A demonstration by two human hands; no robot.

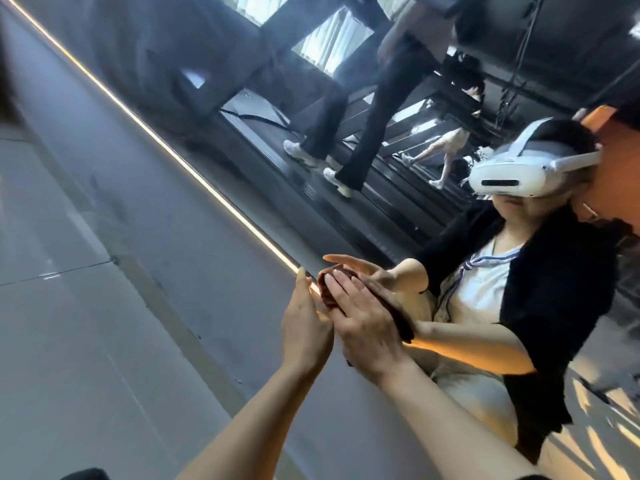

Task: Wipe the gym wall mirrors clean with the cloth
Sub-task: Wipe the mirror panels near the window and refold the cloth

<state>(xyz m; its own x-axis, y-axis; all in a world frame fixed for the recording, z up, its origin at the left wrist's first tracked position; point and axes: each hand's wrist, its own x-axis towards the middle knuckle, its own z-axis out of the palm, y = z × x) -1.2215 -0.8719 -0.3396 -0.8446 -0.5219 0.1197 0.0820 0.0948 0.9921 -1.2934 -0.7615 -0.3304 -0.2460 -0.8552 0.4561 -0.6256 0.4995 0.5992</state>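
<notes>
Pressing flat, the right hand (363,320) lies palm-down with fingers together on the bunched dark reddish-brown cloth (329,289), pinning it against the large wall mirror (398,220) near its lit edge, not clenching it. That spread palm probably serves to push a broad patch of fabric onto the glass. Touching it on the left, the left hand (304,327) stands open on edge, fingers straight and holding nothing, apparently bracing the wad. Both bare forearms reach up from the lower frame. Beyond runs the glowing yellow light strip (145,123) beside the grey wall (86,271).
</notes>
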